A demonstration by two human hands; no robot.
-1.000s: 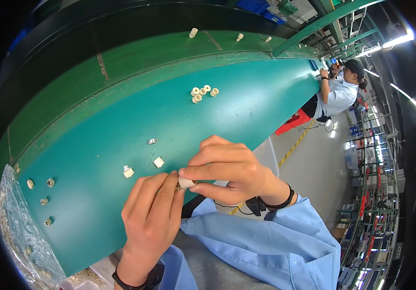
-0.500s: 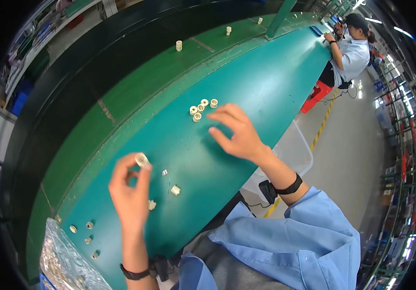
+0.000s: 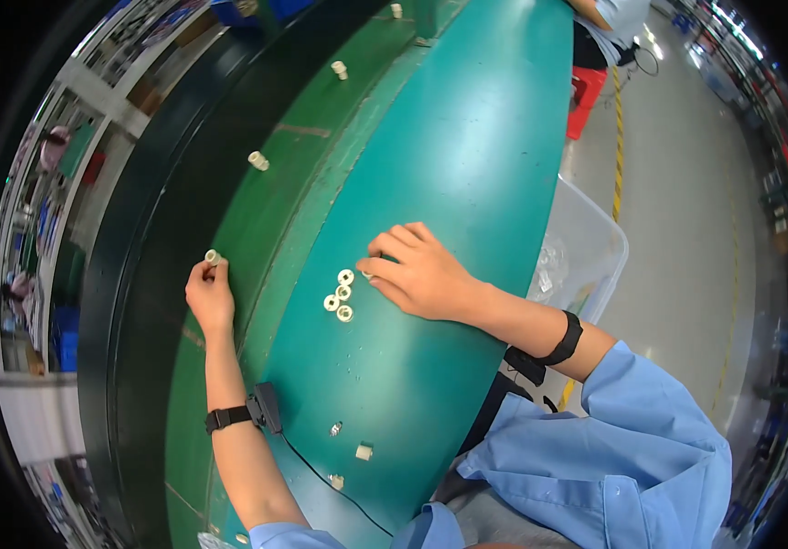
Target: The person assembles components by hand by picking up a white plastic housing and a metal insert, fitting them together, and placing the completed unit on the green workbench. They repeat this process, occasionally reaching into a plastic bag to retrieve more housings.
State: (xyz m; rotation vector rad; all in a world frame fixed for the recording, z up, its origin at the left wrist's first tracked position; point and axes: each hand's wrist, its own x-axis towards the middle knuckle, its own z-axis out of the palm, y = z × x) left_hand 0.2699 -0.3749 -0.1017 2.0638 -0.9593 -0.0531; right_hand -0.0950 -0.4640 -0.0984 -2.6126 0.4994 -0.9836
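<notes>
Out over the green conveyor belt [image 3: 229, 361] at the left, my left hand [image 3: 211, 297] pinches a cream ribbed fitting [image 3: 214, 258] in its fingertips. My right hand [image 3: 430, 279] is palm down on the teal table [image 3: 453, 165], its fingers closed around a small cream ring-shaped fitting [image 3: 367, 274] that they mostly cover. Several like it, including one cream ring [image 3: 345, 313], lie in a cluster just left of those fingers. Nearer me on the table are a small shiny piece [image 3: 335, 428], a cream fitting [image 3: 364, 451] and another cream piece [image 3: 336, 480].
Further up the belt stand more cream fittings, one nearby [image 3: 258, 161] and one farther [image 3: 339, 70]. A clear plastic bin [image 3: 615, 229] sits against the table's right edge. Beyond it are a red stool [image 3: 586, 96] and a seated person [image 3: 618, 23]. A black cable [image 3: 321, 478] trails from my left wrist.
My left hand has carried its fitting from above the table out over the belt. My right hand has come down and closed on one ring of the cluster. The view has turned.
</notes>
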